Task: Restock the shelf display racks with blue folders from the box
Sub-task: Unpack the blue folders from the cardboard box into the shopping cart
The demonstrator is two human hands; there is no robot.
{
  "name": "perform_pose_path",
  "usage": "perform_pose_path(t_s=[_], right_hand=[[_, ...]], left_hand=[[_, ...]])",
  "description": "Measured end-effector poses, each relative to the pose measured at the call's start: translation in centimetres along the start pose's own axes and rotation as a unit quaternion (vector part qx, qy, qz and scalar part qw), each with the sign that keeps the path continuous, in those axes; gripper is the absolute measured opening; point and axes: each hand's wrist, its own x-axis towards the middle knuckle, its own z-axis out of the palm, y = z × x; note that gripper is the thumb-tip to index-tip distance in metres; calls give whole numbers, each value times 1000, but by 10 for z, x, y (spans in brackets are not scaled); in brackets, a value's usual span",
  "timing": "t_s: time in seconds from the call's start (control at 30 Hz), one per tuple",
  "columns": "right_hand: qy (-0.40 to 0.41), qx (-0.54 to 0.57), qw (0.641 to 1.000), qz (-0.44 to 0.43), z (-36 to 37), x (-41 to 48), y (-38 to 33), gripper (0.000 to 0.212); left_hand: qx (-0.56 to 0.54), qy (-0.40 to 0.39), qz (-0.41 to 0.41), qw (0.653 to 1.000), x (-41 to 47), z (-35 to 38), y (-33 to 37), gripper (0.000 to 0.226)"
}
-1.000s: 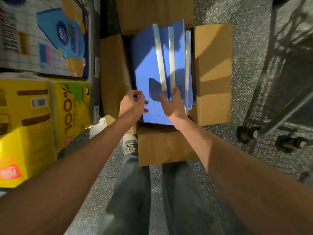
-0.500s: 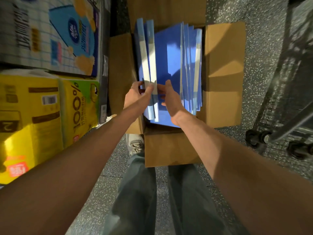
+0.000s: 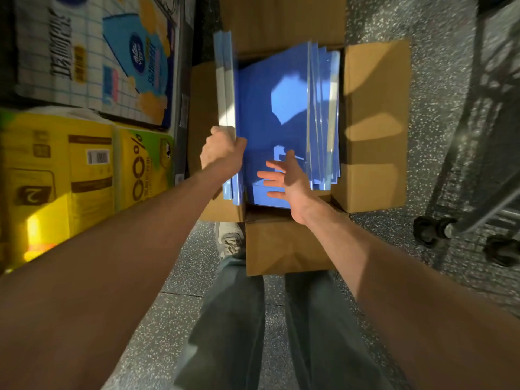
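Two hands: left grip [image 3: 222, 152] clasps glossy blue folders [image 3: 226, 80] at a brown cardboard box [image 3: 374, 122]; right grip [image 3: 287, 181] spread open.

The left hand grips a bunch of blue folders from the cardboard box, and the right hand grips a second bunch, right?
Not quite. The left hand does grip a bunch of blue folders at the cardboard box, but the right hand grips nothing: in the head view it is spread open over the other folders in the box.
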Motion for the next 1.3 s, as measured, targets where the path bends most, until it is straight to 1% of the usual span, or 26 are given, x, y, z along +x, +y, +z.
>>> perform_pose_path(t_s=[0.13, 0.2, 0.23, 0.33, 0.4, 0.47, 0.5, 0.57, 0.67, 0.73, 0.77, 0.8, 0.83, 0.9, 0.93, 0.97, 1.03, 1.07, 1.13, 1.2, 1.23, 1.3], right_hand=[[-12, -31, 999, 3, -12, -28, 3, 63], [-11, -31, 999, 13, -16, -44, 1, 60], [-23, -33, 999, -6, -19, -79, -13, 58], [-25, -47, 999, 9, -21, -104, -13, 54], [-31, -43, 999, -10, -29, -142, -23, 52], [-26, -49, 998, -27, -33, -180, -38, 43], [-13, -65, 997, -30, -35, -196, -49, 41], [3, -97, 995, -37, -43, -229, -63, 44], [38, -131, 987, -87, -60, -296, -79, 47], [77, -155, 977, -121, -73, -331, -82, 50], [96, -139, 977, -128, -80, -343, -83, 53], [111, -99, 979, -137, -85, -358, -85, 55], [127, -60, 980, -143, -96, -375, -85, 52], [137, -26, 978, -155, -113, -409, -87, 39], [131, -18, 978, -160, -120, -416, -86, 42], [118, 6, 979, -164, -130, -434, -82, 46], [79, 45, 982, -164, -146, -457, -74, 46], [79, 41, 981, -172, -155, -470, -69, 48], [96, 47, 974, -200, -167, -503, -53, 53], [109, 83, 966, -219, -171, -538, -33, 41], [119, 94, 962, -227, -175, -537, -31, 43], [152, 136, 947, -249, -182, -564, -11, 49]], left_hand=[[10, 11, 17, 1000, -32, -20, -1, 41], [-8, 15, 19, 1000, -50, -33, 1, 42], [-12, 25, 37, 999, -82, -63, 9, 43], [-21, 5, 37, 999, -106, -74, 5, 45], [-28, -8, 54, 998, -143, -99, 11, 45], [-56, -5, 77, 995, -180, -128, 24, 43], [-69, -4, 92, 993, -195, -142, 30, 42], [-70, -14, 120, 990, -232, -168, 42, 40], [-86, 5, 178, 980, -294, -215, 62, 33], [-112, 13, 208, 972, -327, -240, 73, 32], [-134, 3, 220, 966, -340, -249, 78, 33], [-159, -5, 238, 958, -355, -258, 81, 35], [-174, -10, 253, 952, -374, -268, 86, 40], [-197, -10, 287, 937, -406, -282, 93, 62], [-207, -7, 295, 933, -412, -285, 92, 64], [-217, -9, 308, 927, -429, -289, 94, 56], [-235, -27, 327, 915, -448, -294, 94, 31], [-236, -29, 338, 910, -458, -296, 95, 27], [-247, -43, 352, 902, -488, -298, 85, 28], [-257, -63, 355, 896, -517, -297, 75, 31], [-266, -69, 345, 897, -519, -295, 74, 32], [-284, -73, 338, 894, -544, -289, 74, 29]])
